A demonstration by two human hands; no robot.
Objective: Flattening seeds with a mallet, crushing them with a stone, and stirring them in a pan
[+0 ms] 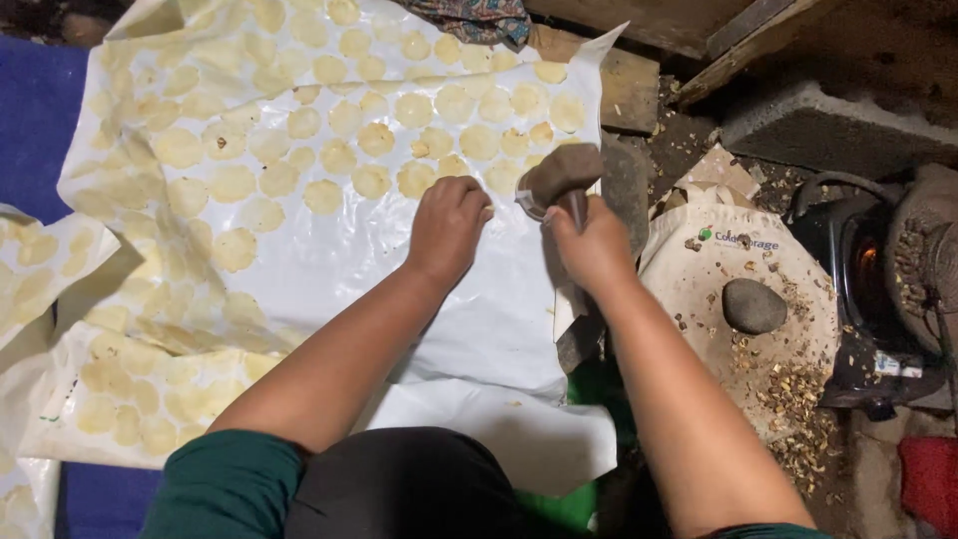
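Observation:
A white plastic sheet (439, 319) lies spread before me, covered at its far part with several thin, round, pale yellow discs (329, 140) in rows. My left hand (447, 228) presses, fingers curled, on the bare sheet just below the nearest discs. My right hand (594, 245) grips the handle of a brown wooden mallet-like tool (562, 175) held at the sheet's right edge, its head pointing up and left.
More sheets with discs (120, 389) lie at the left over a blue mat (35, 120). At the right, a round flat surface under a white bag (718, 289) carries a dark stone (753, 305) and crumbs. A dark stove (868, 269) glows at far right. Concrete block (828, 125) behind.

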